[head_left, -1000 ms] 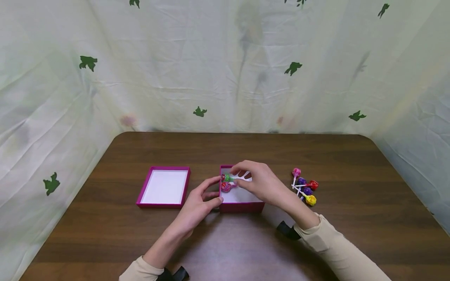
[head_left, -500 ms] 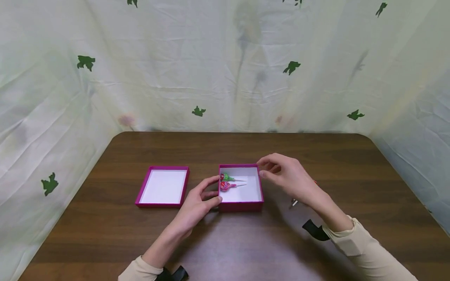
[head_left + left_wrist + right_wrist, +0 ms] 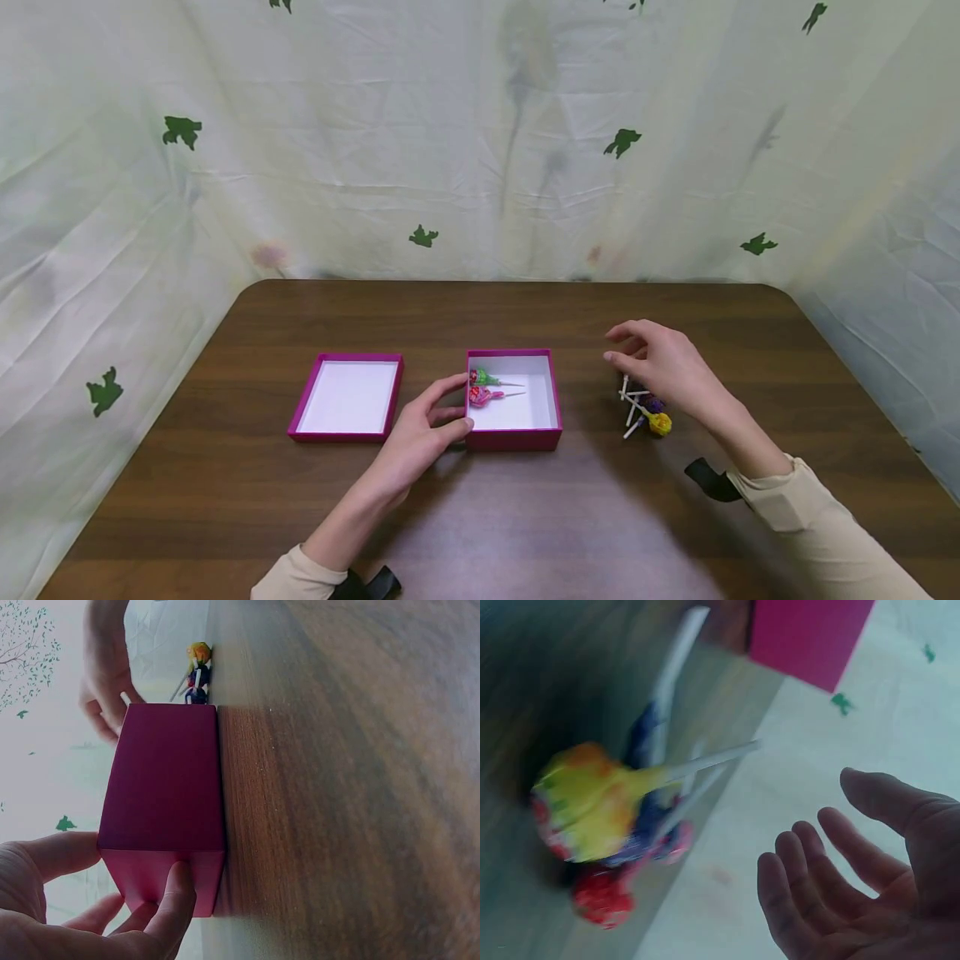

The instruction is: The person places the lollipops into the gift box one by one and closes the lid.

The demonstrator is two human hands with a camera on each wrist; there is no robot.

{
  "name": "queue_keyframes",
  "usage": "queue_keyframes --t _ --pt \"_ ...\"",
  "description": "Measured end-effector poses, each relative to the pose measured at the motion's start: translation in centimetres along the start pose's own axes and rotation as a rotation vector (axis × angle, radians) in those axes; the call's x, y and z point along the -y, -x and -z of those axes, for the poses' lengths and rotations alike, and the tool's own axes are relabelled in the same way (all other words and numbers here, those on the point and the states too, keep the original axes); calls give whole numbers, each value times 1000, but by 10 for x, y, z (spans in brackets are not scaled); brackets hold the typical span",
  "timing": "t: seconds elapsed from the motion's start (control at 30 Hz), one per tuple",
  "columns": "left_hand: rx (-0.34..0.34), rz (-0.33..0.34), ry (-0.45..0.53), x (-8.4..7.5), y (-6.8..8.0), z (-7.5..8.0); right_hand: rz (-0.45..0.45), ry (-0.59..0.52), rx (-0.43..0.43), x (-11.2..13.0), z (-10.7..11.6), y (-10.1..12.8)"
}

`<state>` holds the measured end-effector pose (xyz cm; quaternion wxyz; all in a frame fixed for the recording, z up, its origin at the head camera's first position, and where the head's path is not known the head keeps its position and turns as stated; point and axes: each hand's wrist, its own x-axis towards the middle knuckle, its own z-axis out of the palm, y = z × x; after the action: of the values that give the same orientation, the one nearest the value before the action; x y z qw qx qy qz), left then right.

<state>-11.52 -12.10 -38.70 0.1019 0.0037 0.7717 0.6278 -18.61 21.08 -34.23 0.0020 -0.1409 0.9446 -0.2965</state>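
Pale, green-flecked fabric backs a brown wooden table bearing a magenta box and, left of it, a shallow lid. The left hand, fingers spread, touches the box's left side; the right hand, thumb and fingers parted, hangs near piled lollipops. Two lollipops lie inside the box.

We can read no lettering, brand or number: none on the box touched by the left hand, none on the lid beside that hand, while the lollipop wrappers near the right hand look too blurred.
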Motion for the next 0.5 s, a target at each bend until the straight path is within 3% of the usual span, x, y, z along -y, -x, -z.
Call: queue_keyframes --t 0.23,0.5 --pt "-2 7 -1 1 0 0 -63 34 13 -26 -2 -6" --pt "2 0 3 0 0 0 -76 89 19 -43 -9 -10"
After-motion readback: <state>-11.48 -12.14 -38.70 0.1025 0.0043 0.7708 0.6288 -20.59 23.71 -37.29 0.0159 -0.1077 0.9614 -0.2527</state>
